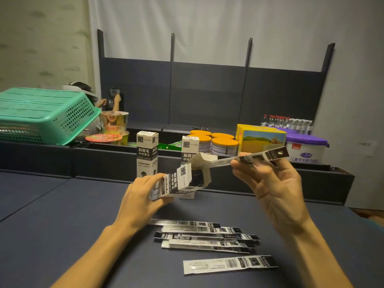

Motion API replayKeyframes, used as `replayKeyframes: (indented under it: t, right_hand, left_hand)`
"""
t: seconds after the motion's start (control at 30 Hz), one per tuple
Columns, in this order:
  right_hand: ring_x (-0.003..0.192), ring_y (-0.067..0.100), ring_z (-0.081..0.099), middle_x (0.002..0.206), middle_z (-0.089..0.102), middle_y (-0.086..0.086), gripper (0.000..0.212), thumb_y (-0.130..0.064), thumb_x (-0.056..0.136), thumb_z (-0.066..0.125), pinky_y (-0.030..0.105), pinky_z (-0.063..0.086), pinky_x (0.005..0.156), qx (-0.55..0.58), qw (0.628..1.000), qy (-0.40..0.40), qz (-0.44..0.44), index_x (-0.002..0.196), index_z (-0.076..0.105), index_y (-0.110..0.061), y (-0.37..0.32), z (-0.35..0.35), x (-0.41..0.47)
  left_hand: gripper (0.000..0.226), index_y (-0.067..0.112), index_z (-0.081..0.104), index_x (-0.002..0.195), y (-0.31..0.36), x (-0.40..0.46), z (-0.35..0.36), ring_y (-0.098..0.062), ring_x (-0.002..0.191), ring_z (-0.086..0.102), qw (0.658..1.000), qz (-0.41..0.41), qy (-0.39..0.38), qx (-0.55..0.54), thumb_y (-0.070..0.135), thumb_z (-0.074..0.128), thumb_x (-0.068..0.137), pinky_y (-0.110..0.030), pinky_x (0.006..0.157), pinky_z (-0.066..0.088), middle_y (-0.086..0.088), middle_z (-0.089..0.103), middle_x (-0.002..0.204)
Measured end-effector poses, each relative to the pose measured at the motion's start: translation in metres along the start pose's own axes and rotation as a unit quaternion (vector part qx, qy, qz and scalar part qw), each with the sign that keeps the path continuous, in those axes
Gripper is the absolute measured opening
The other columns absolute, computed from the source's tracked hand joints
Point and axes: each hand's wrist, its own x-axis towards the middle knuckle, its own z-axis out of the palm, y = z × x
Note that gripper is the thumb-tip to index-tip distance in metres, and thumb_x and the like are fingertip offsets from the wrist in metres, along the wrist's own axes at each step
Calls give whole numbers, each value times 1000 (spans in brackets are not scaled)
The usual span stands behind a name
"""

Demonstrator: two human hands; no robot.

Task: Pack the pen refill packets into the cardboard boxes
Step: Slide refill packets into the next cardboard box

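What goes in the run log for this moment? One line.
left hand grips open box | right hand feeds packet into box | loose packets on table

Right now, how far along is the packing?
Two boxes stand upright on the table, apparently finished. The left hand holds an open box while the right hand feeds in one refill packet. Several loose packets on the table remain.

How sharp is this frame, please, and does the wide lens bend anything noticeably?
Head view: the right hand and its refill packet are motion-smeared; the left hand and open box read sharper; shelf uprights lean from lens distortion; lighting is dim and even, without glare.
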Motion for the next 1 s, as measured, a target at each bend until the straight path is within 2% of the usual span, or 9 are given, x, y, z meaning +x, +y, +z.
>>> replayKeyframes:
  t: [0.1,0.2,0.3,0.43,0.53,0.7,0.83,0.9,1.0]
  right_hand:
    - [92,38,71,99,73,18,20,-13,82,62,38,58,78,-45,999,-14,-11,100,66,-7,8,3,-1]
    - [92,34,72,98,74,15,20,-6,85,61,37,59,76,-121,992,-24,-31,104,63,1,19,3,0]
    - [89,23,71,98,73,7,20,3,85,67,34,59,71,-230,970,-12,-72,101,68,-8,35,-1,3]
    - [77,16,62,101,61,1,9,-22,82,71,37,54,59,-361,917,-27,-165,90,70,-24,52,-3,4]
    - [71,14,61,103,60,2,18,-18,81,70,32,52,54,-399,897,-10,-191,100,68,-21,52,-3,3]
    - [72,10,60,97,62,5,14,-12,86,68,23,51,55,-436,855,10,-280,99,67,-7,51,-2,3]
    - [73,10,58,98,62,7,13,-10,85,69,20,51,58,-451,847,-7,-282,97,70,-5,58,-1,4]
    - [73,9,58,100,60,7,13,-9,84,68,14,49,60,-461,843,-8,-277,97,72,-6,62,-2,5]
    - [82,10,57,106,56,6,15,-12,84,68,10,47,70,-508,818,-24,-270,98,73,-8,68,-6,7]
  left_hand:
    - [69,24,55,128,1,0,1,-8,99,49,1000,12,-1,-3,61,67,72,-30,82,45,4,63,115]
    - [71,25,54,129,2,0,2,-7,100,48,1000,17,-3,-4,65,64,71,-31,82,47,4,62,115]
    - [71,25,54,128,1,0,3,-7,100,49,1000,18,-5,-7,68,55,71,-34,83,48,5,62,116]
    - [73,23,56,128,1,1,5,-14,100,53,1000,25,-10,4,68,56,70,-38,83,49,3,63,115]
    - [70,21,56,127,1,1,5,-15,99,53,1000,20,-4,8,60,64,69,-39,81,50,2,63,114]
    - [67,21,56,126,-1,2,5,-18,97,54,1000,21,0,13,56,69,70,-43,79,52,0,63,112]
    - [67,23,55,126,-2,2,7,-18,98,53,1000,27,-2,15,54,70,69,-43,80,51,2,63,113]
    - [67,24,54,127,-3,3,8,-18,99,53,999,31,-3,10,49,76,70,-43,81,51,3,62,114]
    - [66,23,55,127,-1,2,8,-17,98,53,999,43,-5,12,47,77,70,-41,81,50,2,63,114]
